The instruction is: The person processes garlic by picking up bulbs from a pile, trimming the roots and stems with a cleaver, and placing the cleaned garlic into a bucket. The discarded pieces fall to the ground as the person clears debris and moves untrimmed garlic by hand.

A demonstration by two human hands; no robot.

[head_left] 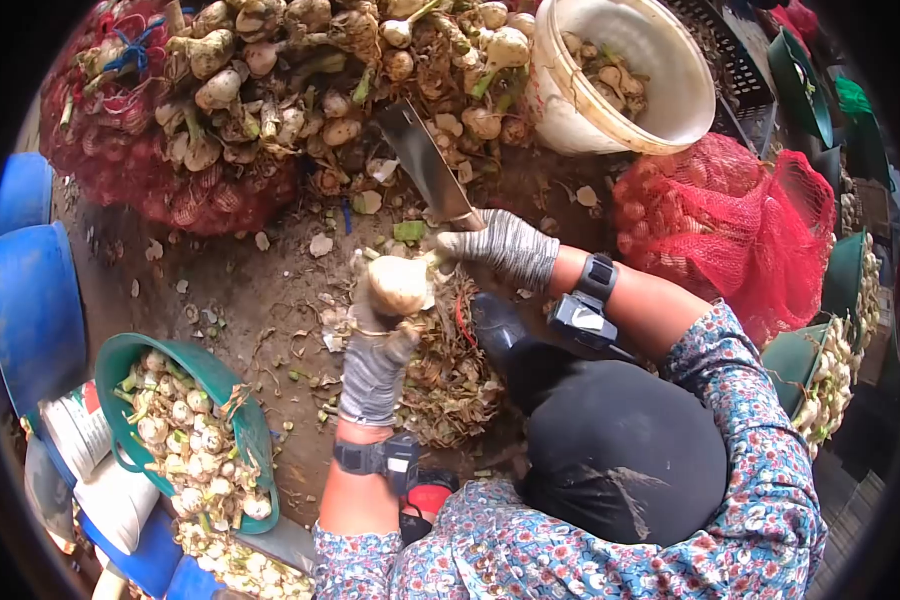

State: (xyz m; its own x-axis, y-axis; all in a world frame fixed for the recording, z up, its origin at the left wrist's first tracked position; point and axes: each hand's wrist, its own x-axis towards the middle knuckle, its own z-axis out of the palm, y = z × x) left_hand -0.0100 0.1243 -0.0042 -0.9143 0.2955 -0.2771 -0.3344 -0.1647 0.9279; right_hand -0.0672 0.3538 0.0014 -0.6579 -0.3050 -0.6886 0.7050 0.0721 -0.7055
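Note:
A whitish garlic bulb [400, 286] sits in the fingers of my left hand [375, 365], which wears a grey striped glove. Its stalk end points toward my right hand [510, 248], gloved the same way. That hand is closed round the handle of a wide-bladed knife [422, 160]. The blade slants up and left, away from the bulb, its tip close to the heaped garlic [320, 60]. Right of the bulb, the gloved thumb lies by the stalk. Dry peelings and leaf scraps [455, 390] are piled on the ground below my hands.
A green tub [110, 400] of garlic lies tilted at the lower left, by blue containers [38, 310]. A white bucket [570, 110] holds some bulbs at the top right. Red mesh sacks [720, 230] stand on the right. My dark-trousered knee [625, 440] is close below my right arm.

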